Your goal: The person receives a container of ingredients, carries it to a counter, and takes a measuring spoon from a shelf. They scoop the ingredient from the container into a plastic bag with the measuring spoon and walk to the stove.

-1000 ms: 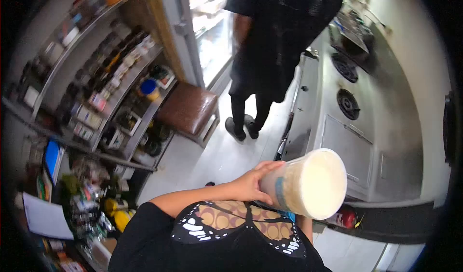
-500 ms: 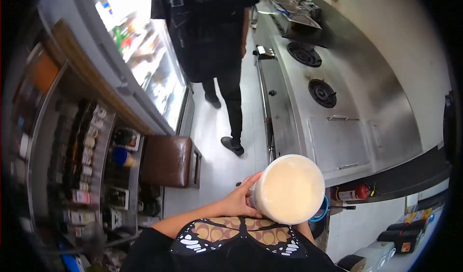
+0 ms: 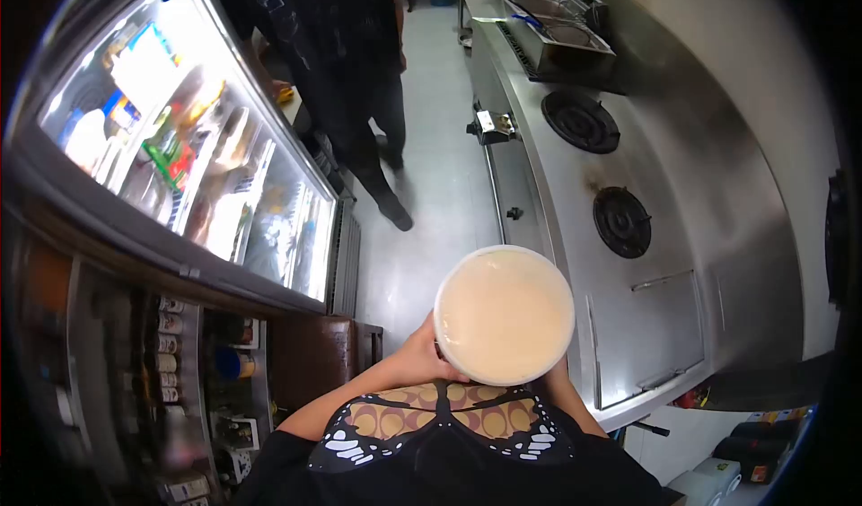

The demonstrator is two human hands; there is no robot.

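Note:
A round, translucent white plastic tub (image 3: 505, 316) with cream-coloured contents sits close in front of my chest, its round face turned up toward me. My left hand (image 3: 422, 353) is closed around the tub's left side, the thumb along its near edge. Behind the lower right of the tub, my right hand (image 3: 549, 377) is mostly hidden; only the forearm and wrist area show, and its fingers cannot be seen.
A person in black (image 3: 346, 84) stands in the aisle ahead, beside a lit glass-door fridge (image 3: 193, 147). Along the right runs a steel cooking counter (image 3: 575, 210) with burners (image 3: 621, 222) and fryers (image 3: 561, 44). Shelves of bottles (image 3: 169, 349) and a brown stool (image 3: 310, 353) are at left.
My view has moved forward along the aisle, bringing the fridge nearer. The tub shows slightly higher and further left, still held. The person in black has shifted left toward the fridge.

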